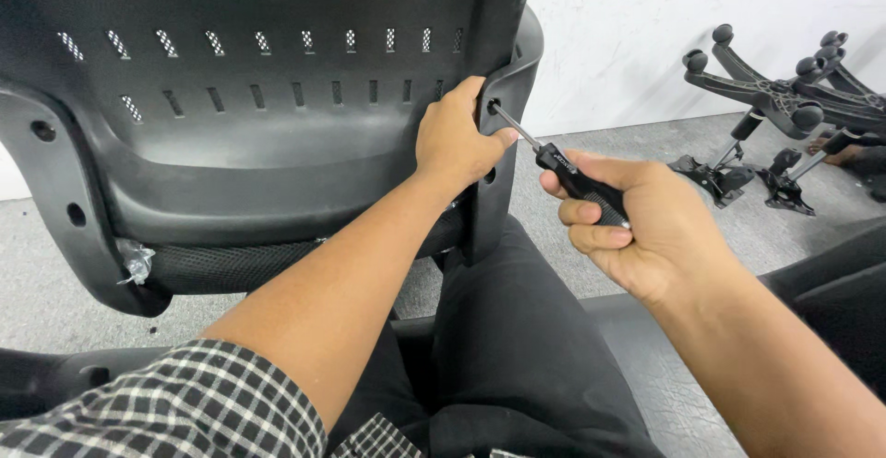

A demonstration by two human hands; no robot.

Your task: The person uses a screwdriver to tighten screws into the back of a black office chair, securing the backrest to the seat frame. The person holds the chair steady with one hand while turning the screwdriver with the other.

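Fingers of right hand (637,232) wrapped around screwdriver (563,167), left hand (452,139) fingers gripping chair back (277,98) edge

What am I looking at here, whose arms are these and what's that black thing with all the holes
There is one picture, taken by a camera worn on a person's head, looking down at their own two arms. No machine is involved, just bare hands.

The big black plastic chair back with rows of slots stands upright in front of the person. Their left hand grips its right edge, next to a small round screw hole.

Their right hand is closed around a black-handled screwdriver, and the thin metal shaft points into that hole.

Below, you see the person's black trousers and a checked black-and-white sleeve. The floor is grey carpet. At the far right, near the white wall, several black star-shaped chair bases with castors lie upside down.
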